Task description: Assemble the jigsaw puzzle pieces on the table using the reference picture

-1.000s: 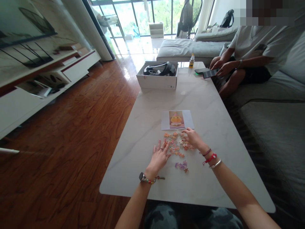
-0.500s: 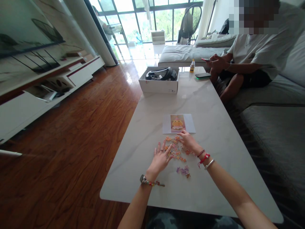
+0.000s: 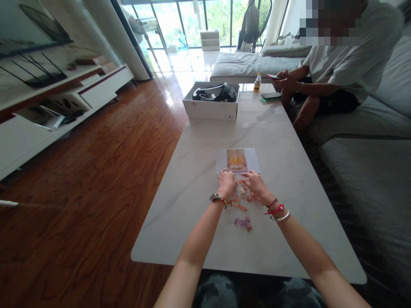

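Loose jigsaw puzzle pieces (image 3: 239,201), mostly orange and pink, lie in a pile on the white marbled table (image 3: 180,222). My left hand (image 3: 227,183) is at the pile's upper left, beside the lower edge of a picture sheet (image 3: 253,160). Its fingers curl inward, and whatever they hold is hidden. Over the upper right of the pile, my right hand (image 3: 256,184) reaches with fingers extended and thumb apart, touching or just above the pieces. A small separate group of purple pieces (image 3: 243,222) lies nearer to me. The sheet shows a yellow cartoon figure.
Toward the far end of the table stand a white box (image 3: 210,110) with a dark headset-like device (image 3: 215,93) inside, a small bottle (image 3: 257,82) and a phone (image 3: 271,96). A person (image 3: 343,72) sits on the grey sofa (image 3: 369,171) at the right, holding another phone.
My left hand has moved up and right to the sheet's lower edge, its spread fingers now curled. My right hand stays over the pile. The whole view has shifted slightly.
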A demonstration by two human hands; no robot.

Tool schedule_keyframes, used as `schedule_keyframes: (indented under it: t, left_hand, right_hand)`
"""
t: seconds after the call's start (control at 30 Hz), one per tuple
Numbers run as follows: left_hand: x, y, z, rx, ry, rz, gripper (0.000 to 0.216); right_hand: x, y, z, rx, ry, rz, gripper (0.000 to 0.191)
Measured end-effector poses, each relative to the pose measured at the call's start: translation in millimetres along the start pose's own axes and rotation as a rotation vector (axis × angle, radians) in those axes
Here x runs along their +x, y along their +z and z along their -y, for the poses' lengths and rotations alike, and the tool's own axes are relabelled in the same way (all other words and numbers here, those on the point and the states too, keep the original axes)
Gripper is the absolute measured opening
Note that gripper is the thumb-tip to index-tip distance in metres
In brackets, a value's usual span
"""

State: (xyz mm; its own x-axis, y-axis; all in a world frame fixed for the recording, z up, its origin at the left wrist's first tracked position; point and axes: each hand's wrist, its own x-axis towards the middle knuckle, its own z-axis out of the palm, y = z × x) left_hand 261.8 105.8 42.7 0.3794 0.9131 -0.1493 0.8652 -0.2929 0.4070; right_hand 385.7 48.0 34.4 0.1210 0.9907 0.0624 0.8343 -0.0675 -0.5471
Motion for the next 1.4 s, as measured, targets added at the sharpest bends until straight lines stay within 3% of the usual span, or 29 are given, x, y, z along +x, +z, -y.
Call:
schedule_keyframes:
  t: [0.2, 0.3, 0.4, 0.5, 0.67, 0.83, 1.0, 1.17, 1.3, 1.4]
  left_hand:
    - [13.4, -8.2, 0.3, -0.165, 0.019, 0.112, 0.017]
    - [18.8, -21.1, 2.3, -0.254, 0.090, 0.187, 0.021]
    - [6.1, -34.3, 5.3, -0.432, 0.213, 0.268, 0.030]
    - [-32.5, -38.9, 12.6, -0.579, 0.265, 0.310, 0.032]
    - [-124.9, -17.9, 38.2, -0.405, 0.168, 0.173, 0.019]
    - [-175.6, 11.5, 56.4, -0.259, 0.033, 0.111, 0.015]
    - [-172.0, 21.4, 48.9, -0.195, 0.080, 0.026, 0.018]
    - [-152.2, 12.3, 46.5, -0.113, 0.040, -0.045, 0.021]
    - [-135.5, 0.1, 55.0, -0.076, -0.010, -0.092, 0.021]
    - [-121.9, -5.0, 59.5, -0.054, -0.047, -0.111, 0.021]
  right_hand:
    - [-13.7, -10.6, 4.1, 0.194, 0.078, -0.029, 0.019]
    - [-11.2, -15.2, 13.3, 0.307, 0.112, -0.056, 0.026]
    - [-12.4, -23.8, 26.6, 0.442, 0.063, -0.049, 0.027]
    - [-33.0, -27.4, 39.1, 0.504, 0.003, 0.027, 0.017]
    - [-104.4, -9.6, 45.8, 0.459, 0.010, 0.249, 0.010]
    - [-149.9, 7.9, 37.3, 0.277, 0.038, 0.174, 0.012]
    - [-153.7, 14.6, 37.1, 0.211, 0.090, 0.125, 0.006]
    - [-144.7, 2.6, 35.8, 0.261, 0.106, 0.089, 0.003]
    - [-125.7, -20.3, 10.3, 0.254, 0.185, -0.050, 0.008]
    - [-107.6, -30.6, -15.0, 0.175, 0.213, -0.073, 0.011]
